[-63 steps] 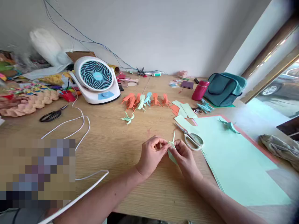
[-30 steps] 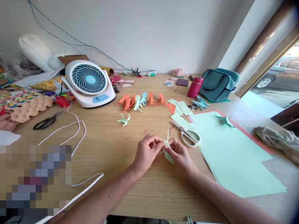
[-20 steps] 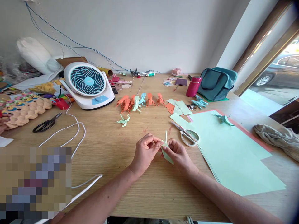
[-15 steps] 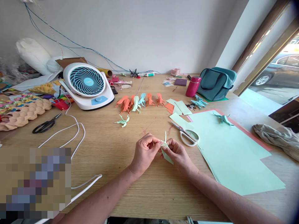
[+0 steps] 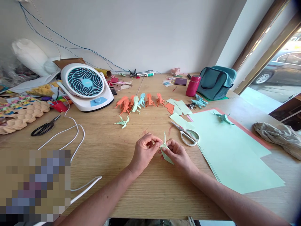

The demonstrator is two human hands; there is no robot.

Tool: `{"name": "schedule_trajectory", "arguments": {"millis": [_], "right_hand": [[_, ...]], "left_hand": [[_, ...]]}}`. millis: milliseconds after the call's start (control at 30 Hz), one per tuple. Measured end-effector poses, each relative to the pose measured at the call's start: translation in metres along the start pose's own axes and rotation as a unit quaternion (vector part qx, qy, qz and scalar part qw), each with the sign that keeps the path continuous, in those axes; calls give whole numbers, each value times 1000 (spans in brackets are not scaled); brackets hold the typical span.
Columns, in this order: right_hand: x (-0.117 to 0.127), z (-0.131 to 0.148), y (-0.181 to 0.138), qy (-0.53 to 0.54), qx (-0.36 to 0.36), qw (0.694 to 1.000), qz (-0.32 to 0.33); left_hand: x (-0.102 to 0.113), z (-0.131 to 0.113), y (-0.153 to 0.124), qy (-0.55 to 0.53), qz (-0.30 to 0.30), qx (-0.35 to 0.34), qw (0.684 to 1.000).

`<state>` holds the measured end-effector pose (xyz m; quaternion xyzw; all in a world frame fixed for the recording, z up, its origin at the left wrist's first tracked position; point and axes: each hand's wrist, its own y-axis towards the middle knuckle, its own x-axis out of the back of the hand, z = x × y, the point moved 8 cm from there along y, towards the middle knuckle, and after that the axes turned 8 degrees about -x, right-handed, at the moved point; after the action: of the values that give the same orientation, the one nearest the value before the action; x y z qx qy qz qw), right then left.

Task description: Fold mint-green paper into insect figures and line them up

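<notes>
Between my hands is a small pale-green folded paper figure (image 5: 167,156), with a thin strip standing up from its top and a broad pointed part hanging toward me. My right hand (image 5: 180,153) grips its body, thumb on the near face. The fingers of my left hand (image 5: 147,150) pinch at its left upper edge; the exact fold there is hidden by the fingertips. White-handled scissors (image 5: 189,138) lie just right of my right hand. Beyond my hands sit a pale-green folded paper creature (image 5: 122,121) and a row of orange, blue and green folded paper figures (image 5: 150,100).
Large pale-green sheets (image 5: 237,157) cover the right side, with a teal folded figure (image 5: 224,118) on top. A white fan (image 5: 94,94), black scissors (image 5: 45,127) and a white cable (image 5: 78,135) are at left. A pink bottle (image 5: 193,86) stands beside a teal bag (image 5: 216,83).
The view has shifted slightly. My left fingertips have drawn a little away from the folded paper's top, while my right hand keeps its hold.
</notes>
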<state>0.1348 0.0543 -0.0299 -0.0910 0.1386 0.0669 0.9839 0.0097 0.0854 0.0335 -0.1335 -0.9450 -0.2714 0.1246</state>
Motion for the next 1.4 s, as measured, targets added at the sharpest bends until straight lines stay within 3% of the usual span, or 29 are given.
{"name": "schedule_trajectory", "arguments": {"millis": [267, 433, 533, 633, 733, 867, 933, 1000, 1100, 1400], "right_hand": [[0, 0, 0, 6, 14, 1000, -10], [0, 2, -1, 10, 17, 1000, -11], [2, 3, 1, 21, 13, 1000, -16], [6, 6, 1, 33, 24, 999, -27], [9, 11, -2, 29, 45, 998, -45], [10, 15, -6, 28, 58, 996, -53], [8, 16, -7, 30, 63, 996, -49], [6, 17, -7, 27, 72, 996, -44], [3, 20, -7, 14, 83, 996, -37], [4, 22, -5, 3, 92, 995, -43]], "left_hand": [[-2, 2, 1, 1, 18, 14, 1000], [5, -4, 3, 21, -3, -18, 1000], [12, -1, 1, 39, -46, -18, 998], [11, 19, -4, 8, -81, 55, 995], [-4, 42, -10, -68, -46, 146, 986], [-9, 46, -13, -116, -56, 184, 974], [-19, 42, -15, -169, -10, 198, 966], [-29, 35, -16, -230, 22, 197, 953], [-28, 30, -17, -265, -11, 171, 949], [-25, 28, -19, -223, -41, 139, 964]]}}
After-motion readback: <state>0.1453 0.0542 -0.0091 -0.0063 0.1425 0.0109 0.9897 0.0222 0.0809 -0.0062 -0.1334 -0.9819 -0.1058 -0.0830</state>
